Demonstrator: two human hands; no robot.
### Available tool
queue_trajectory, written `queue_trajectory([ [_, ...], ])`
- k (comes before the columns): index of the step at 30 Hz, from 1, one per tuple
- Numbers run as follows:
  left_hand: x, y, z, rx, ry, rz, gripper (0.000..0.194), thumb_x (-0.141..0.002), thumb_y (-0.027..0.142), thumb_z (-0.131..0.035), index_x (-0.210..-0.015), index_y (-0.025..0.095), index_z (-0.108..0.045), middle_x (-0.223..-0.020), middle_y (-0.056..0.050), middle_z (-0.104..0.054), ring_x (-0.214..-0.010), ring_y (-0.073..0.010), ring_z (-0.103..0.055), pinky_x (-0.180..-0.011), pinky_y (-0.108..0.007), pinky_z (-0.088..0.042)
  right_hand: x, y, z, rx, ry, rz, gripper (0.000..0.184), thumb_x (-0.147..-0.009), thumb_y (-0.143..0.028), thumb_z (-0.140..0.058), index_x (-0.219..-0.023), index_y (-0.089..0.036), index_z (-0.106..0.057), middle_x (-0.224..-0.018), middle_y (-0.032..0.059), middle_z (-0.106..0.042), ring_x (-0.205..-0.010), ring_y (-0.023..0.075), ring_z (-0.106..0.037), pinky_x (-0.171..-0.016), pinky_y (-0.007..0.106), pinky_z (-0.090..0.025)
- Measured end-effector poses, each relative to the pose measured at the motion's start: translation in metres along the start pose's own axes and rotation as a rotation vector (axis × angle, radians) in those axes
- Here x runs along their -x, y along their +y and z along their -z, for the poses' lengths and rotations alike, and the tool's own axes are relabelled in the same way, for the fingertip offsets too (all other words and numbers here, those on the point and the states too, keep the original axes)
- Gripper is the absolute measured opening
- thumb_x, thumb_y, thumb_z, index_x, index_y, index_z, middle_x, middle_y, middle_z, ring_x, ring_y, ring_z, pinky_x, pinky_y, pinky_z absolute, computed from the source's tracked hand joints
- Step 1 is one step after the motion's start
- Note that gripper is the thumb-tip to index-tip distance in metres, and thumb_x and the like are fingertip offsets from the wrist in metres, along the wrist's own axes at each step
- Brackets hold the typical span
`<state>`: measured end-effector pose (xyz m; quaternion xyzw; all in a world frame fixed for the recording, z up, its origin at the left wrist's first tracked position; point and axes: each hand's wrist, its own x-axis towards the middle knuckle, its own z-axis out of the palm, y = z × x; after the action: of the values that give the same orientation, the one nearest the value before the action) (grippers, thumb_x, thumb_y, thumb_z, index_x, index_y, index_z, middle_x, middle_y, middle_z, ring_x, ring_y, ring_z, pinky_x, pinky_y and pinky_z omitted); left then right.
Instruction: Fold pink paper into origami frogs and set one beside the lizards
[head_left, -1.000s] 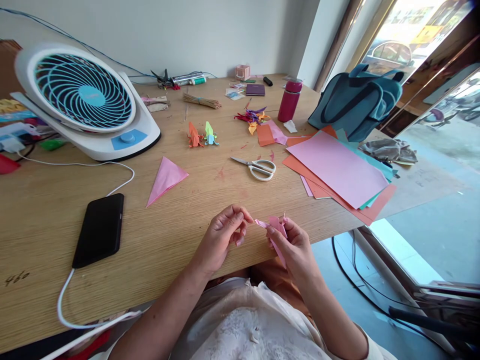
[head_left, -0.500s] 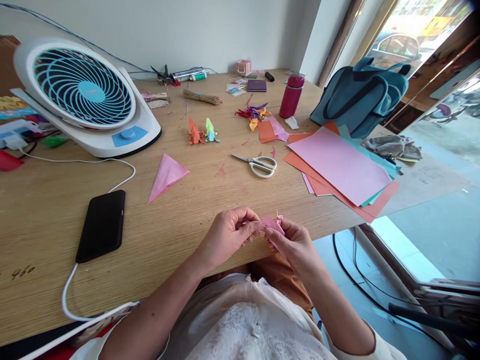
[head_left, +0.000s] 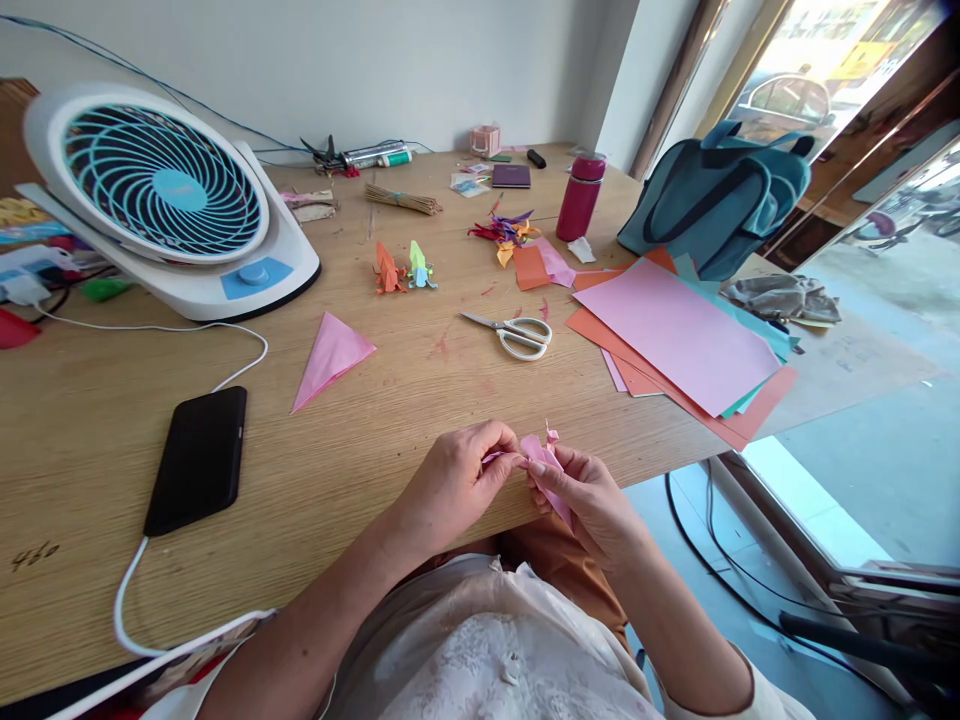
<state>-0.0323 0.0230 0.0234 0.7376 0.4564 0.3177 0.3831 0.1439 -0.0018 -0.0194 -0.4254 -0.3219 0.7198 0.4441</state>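
1) Pink folded paper [head_left: 538, 451], one piece, held up over the near edge of the wooden table [head_left: 352, 460]
2) Left hand [head_left: 466, 478], thumb and forefinger pinched together on a narrow end of this paper
3) Right hand [head_left: 591, 492], thumb and fingers clamped on its wider part
4) White-handled scissors [head_left: 502, 326], lying on the table beyond the hands
5) Pink paper triangle [head_left: 331, 360], lying left of the scissors
6) Orange paper figure [head_left: 388, 270] and green-and-blue paper figure [head_left: 419, 267], side by side, farther back than the triangle
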Motion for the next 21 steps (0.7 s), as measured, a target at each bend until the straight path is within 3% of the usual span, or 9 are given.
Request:
queue_trajectory([
  [3, -0.001, -0.001, 0.0, 0.025, 0.024, -0.017, 0.013, -0.091, 0.024, -0.057, -0.082, 0.019, -0.065, -0.079, -0.002, -0.067, -0.071, -0.0136, -0.058, -0.066, -0.022, -0.042, 0.001, -0.003, -0.003, 0.01, 0.039, 0.011, 0.034, -0.069, -0.048, -0.084, -0.074, -0.017, -0.069, -0.065, 0.0001, -0.057, -0.058, 0.0114, -0.048, -0.055, 0.024, -0.043],
  [7, -0.001, -0.011, 0.0, 0.331, -0.066, 0.209, 0.027, -0.092, 0.045, -0.058, -0.088, 0.019, -0.063, -0.073, 0.0, -0.064, -0.057, -0.0107, -0.054, -0.051, -0.019, -0.041, 0.001, 0.0, -0.002, 0.105, 0.099, 0.104, 0.035, -0.073, -0.049, -0.081, -0.072, -0.018, -0.067, -0.064, -0.0005, -0.056, -0.059, 0.012, -0.047, -0.056, 0.024, -0.04],
  [11, -0.002, -0.018, -0.001, 0.512, -0.154, 0.405, 0.058, -0.088, 0.069, -0.047, -0.075, 0.015, -0.063, -0.062, -0.005, -0.063, -0.046, -0.01, -0.051, -0.042, -0.019, -0.037, 0.001, 0.004, 0.001, 0.31, 0.157, 0.286, 0.033, -0.081, -0.046, -0.074, -0.069, -0.019, -0.06, -0.064, -0.0018, -0.052, -0.061, 0.0124, -0.043, -0.058, 0.026, -0.034],
  [13, -0.003, -0.019, -0.002, 0.553, -0.215, 0.464, 0.064, -0.088, 0.071, -0.045, -0.069, 0.013, -0.065, -0.058, -0.006, -0.061, -0.045, -0.0096, -0.049, -0.041, -0.019, -0.034, 0.004, 0.002, -0.001, 0.442, 0.169, 0.404, 0.031, -0.085, -0.041, -0.071, -0.067, -0.02, -0.058, -0.065, -0.0018, -0.049, -0.063, 0.0128, -0.041, -0.058, 0.027, -0.031],
  [16, -0.006, -0.018, -0.002, 0.608, -0.25, 0.5, 0.056, -0.085, 0.065, -0.056, -0.065, 0.013, -0.063, -0.055, -0.002, -0.054, -0.043, -0.0066, -0.04, -0.038, -0.018, -0.026, 0.008, -0.001, -0.005, 0.589, 0.171, 0.53, 0.029, -0.088, -0.035, -0.068, -0.065, -0.02, -0.056, -0.067, -0.0015, -0.047, -0.063, 0.0132, -0.039, -0.057, 0.027, -0.03],
  [18, -0.007, -0.016, -0.002, 0.617, -0.257, 0.486, 0.051, -0.084, 0.062, -0.06, -0.066, 0.015, -0.06, -0.054, 0.001, -0.049, -0.042, -0.0055, -0.034, -0.038, -0.018, -0.022, 0.009, -0.001, -0.006, 0.59, 0.167, 0.526, 0.028, -0.087, -0.035, -0.069, -0.066, -0.02, -0.057, -0.067, -0.0015, -0.048, -0.063, 0.0133, -0.039, -0.057, 0.027, -0.03],
  [21, -0.008, -0.015, -0.001, 0.547, -0.216, 0.377, 0.043, -0.084, 0.057, -0.062, -0.072, 0.016, -0.061, -0.059, 0.003, -0.049, -0.047, -0.0064, -0.036, -0.042, -0.018, -0.025, 0.007, 0.002, -0.004, 0.418, 0.124, 0.36, 0.027, -0.083, -0.042, -0.072, -0.071, -0.02, -0.063, -0.066, -0.0017, -0.051, -0.063, 0.0135, -0.043, -0.058, 0.027, -0.033],
])
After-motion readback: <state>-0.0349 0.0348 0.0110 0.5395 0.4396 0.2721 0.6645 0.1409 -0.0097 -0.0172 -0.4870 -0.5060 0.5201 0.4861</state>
